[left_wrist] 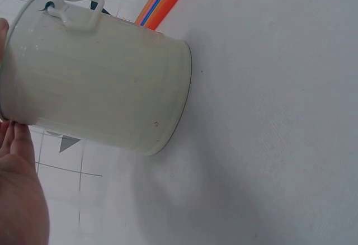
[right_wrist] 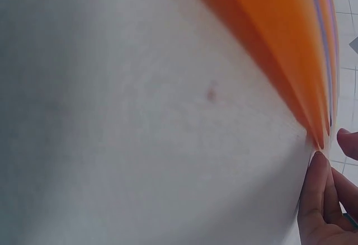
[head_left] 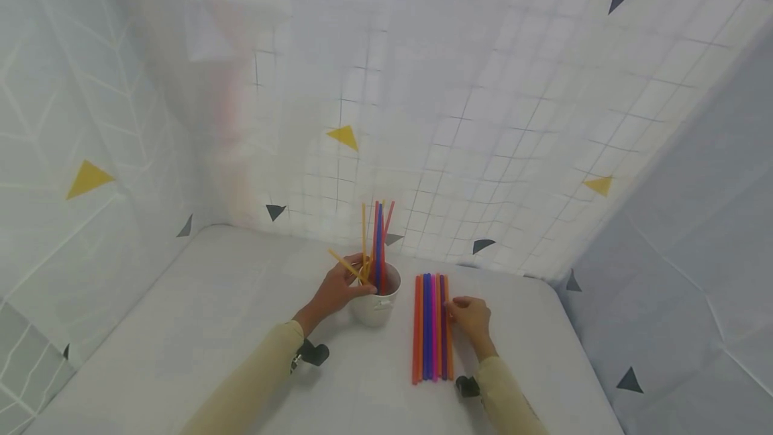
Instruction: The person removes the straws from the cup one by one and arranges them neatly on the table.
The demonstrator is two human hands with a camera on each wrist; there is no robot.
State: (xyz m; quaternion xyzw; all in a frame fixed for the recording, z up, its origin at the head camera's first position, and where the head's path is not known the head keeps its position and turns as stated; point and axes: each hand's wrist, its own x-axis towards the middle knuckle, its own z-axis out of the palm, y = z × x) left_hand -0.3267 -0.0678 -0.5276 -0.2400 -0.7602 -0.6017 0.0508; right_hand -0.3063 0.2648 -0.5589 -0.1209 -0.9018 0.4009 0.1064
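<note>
One yellow straw slants beside left fingers gripping the bucket near the backdrop; relaxed right fingers touch other straws.

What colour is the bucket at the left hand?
Off-white; the bucket shows best in the left wrist view.

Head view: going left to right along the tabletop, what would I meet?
Left sleeve → left hand → white bucket → row of coloured straws → right hand → right sleeve.
</note>
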